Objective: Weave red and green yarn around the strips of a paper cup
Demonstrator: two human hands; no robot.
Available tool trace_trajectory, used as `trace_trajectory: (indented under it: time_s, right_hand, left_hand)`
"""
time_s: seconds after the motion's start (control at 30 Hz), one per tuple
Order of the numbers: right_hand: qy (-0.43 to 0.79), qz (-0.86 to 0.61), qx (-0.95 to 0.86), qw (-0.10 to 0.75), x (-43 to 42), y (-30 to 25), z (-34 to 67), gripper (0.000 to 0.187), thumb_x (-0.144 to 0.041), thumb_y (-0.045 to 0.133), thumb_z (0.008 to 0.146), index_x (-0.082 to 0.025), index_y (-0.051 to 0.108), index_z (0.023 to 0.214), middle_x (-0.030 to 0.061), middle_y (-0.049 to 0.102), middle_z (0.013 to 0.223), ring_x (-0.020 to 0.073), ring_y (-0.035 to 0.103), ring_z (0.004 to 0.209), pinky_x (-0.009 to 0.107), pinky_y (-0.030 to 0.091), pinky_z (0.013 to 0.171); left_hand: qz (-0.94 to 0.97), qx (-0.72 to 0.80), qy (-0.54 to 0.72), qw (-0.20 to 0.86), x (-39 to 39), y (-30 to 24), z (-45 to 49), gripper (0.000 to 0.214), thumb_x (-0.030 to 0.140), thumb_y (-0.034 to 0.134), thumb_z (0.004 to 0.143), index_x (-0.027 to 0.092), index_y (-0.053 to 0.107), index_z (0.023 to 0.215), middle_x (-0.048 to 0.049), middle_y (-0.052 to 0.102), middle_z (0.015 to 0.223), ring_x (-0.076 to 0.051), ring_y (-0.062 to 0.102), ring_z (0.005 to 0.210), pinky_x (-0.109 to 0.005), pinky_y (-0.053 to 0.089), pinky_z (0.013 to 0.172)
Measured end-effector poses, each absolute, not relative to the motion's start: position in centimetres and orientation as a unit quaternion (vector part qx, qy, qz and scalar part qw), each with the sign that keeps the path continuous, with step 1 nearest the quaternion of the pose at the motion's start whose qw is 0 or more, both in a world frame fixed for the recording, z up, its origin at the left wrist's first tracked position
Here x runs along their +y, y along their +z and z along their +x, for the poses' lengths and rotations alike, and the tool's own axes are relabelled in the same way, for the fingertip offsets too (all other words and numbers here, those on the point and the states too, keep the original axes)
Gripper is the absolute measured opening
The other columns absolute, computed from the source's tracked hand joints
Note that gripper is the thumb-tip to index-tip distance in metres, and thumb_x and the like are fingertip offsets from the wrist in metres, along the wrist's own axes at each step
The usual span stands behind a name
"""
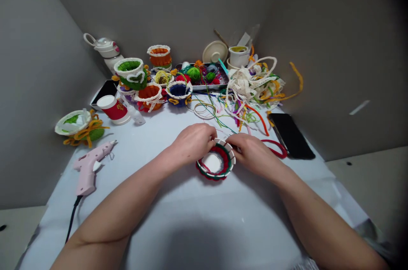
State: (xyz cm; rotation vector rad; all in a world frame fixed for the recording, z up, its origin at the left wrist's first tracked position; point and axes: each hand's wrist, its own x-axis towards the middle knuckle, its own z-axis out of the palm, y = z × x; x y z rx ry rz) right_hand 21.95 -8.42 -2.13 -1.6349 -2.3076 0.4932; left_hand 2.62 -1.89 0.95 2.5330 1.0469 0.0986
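A small woven cup (216,163) of red and green cord on white slats sits on the white table (178,227) in the middle. My left hand (195,142) is closed with its fingers pinching the cup's far rim. From the other side my right hand (252,151) grips the rim, fingers curled. A red cord (278,147) trails from under the right hand toward the phone.
A pink glue gun (91,164) lies at the left with its cable off the edge. Finished woven baskets (149,79), a red cup (113,108), a tray of yarn balls (200,75) and a tangle of cords (255,87) fill the back. A black phone (290,135) lies right.
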Motion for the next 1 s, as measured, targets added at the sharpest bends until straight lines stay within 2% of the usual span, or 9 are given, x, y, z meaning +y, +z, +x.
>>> trace_trajectory:
  time_s: [0.1, 0.2, 0.33, 0.53, 0.63, 0.73, 0.9, 1.0]
  right_hand:
    - [0.176, -0.565, -0.794, 0.135, -8.4, -2.2, 21.7, 0.026, -0.029, 0.048, 0.096, -0.017, 0.063, 0.079, 0.0048, 0.064, 0.076, 0.0162, 0.054, 0.07, 0.026, 0.033, 0.062]
    - [0.181, -0.569, -0.79, 0.14, -8.4, -2.6, 21.5, 0.027, -0.031, 0.047, 0.097, -0.017, 0.064, 0.081, 0.0051, 0.065, 0.077, 0.0168, 0.056, 0.072, 0.026, 0.035, 0.063]
    - [0.175, -0.571, -0.789, 0.144, -8.2, -2.8, 21.6, 0.026, -0.028, 0.047, 0.096, -0.018, 0.065, 0.08, 0.0053, 0.066, 0.077, 0.0164, 0.057, 0.07, 0.026, 0.036, 0.062]
    - [0.17, -0.556, -0.796, 0.168, -8.0, -2.2, 23.8, 0.021, -0.025, 0.05, 0.093, -0.02, 0.07, 0.09, 0.0055, 0.072, 0.085, 0.0176, 0.063, 0.075, 0.028, 0.043, 0.068]
    - [0.116, -0.577, -0.793, 0.158, -7.8, -2.0, 25.1, 0.02, -0.026, 0.051, 0.092, -0.02, 0.069, 0.091, 0.0064, 0.072, 0.087, 0.0196, 0.063, 0.078, 0.03, 0.044, 0.069]
    - [0.008, -0.61, -0.775, 0.164, -6.5, -1.5, 25.9, 0.018, -0.023, 0.051, 0.091, -0.018, 0.068, 0.09, 0.0082, 0.07, 0.088, 0.0233, 0.062, 0.082, 0.033, 0.043, 0.072]
    - [-0.098, -0.592, -0.748, 0.285, 0.2, 2.5, 25.7, 0.018, -0.021, 0.049, 0.09, -0.02, 0.065, 0.083, 0.0096, 0.067, 0.087, 0.0246, 0.059, 0.087, 0.036, 0.042, 0.079]
    - [-0.059, -0.611, -0.68, 0.402, 6.0, 5.9, 24.4, 0.023, -0.028, 0.049, 0.094, -0.019, 0.063, 0.079, 0.0075, 0.064, 0.08, 0.0204, 0.057, 0.08, 0.034, 0.041, 0.076]
  left_hand:
    - [0.907, 0.343, 0.066, 0.233, -2.1, 1.1, 2.7, 0.02, 0.022, 0.056, 0.085, 0.019, 0.07, 0.099, -0.0048, 0.073, 0.099, -0.019, 0.063, 0.091, -0.029, 0.046, 0.079]
    - [0.909, 0.329, 0.076, 0.246, -2.2, 0.6, 3.0, 0.018, 0.022, 0.056, 0.085, 0.02, 0.071, 0.094, -0.0034, 0.073, 0.093, -0.018, 0.063, 0.086, -0.028, 0.044, 0.075]
    - [0.908, 0.358, 0.051, 0.212, -1.9, 0.0, 3.1, 0.019, 0.023, 0.055, 0.086, 0.019, 0.073, 0.085, -0.0055, 0.073, 0.085, -0.019, 0.063, 0.08, -0.028, 0.041, 0.069]
    - [0.895, 0.413, 0.033, 0.166, -1.1, 0.3, 2.6, 0.023, 0.025, 0.053, 0.086, 0.017, 0.074, 0.084, -0.0096, 0.074, 0.086, -0.021, 0.064, 0.079, -0.029, 0.039, 0.066]
    - [0.896, 0.415, 0.025, 0.157, -1.0, 0.5, 2.3, 0.024, 0.027, 0.053, 0.086, 0.017, 0.074, 0.083, -0.0101, 0.073, 0.084, -0.022, 0.062, 0.077, -0.03, 0.038, 0.064]
    - [0.901, 0.405, 0.017, 0.156, -1.0, 0.5, 2.2, 0.024, 0.026, 0.052, 0.085, 0.017, 0.074, 0.082, -0.0102, 0.073, 0.082, -0.021, 0.062, 0.075, -0.029, 0.036, 0.062]
    - [0.904, 0.399, 0.01, 0.15, -0.9, 0.5, 2.0, 0.024, 0.024, 0.05, 0.084, 0.017, 0.074, 0.083, -0.0107, 0.073, 0.081, -0.022, 0.063, 0.076, -0.03, 0.036, 0.062]
    - [0.904, 0.402, 0.001, 0.145, -0.8, 0.6, 1.9, 0.022, 0.024, 0.052, 0.083, 0.017, 0.073, 0.082, -0.0111, 0.073, 0.082, -0.023, 0.064, 0.077, -0.03, 0.037, 0.062]
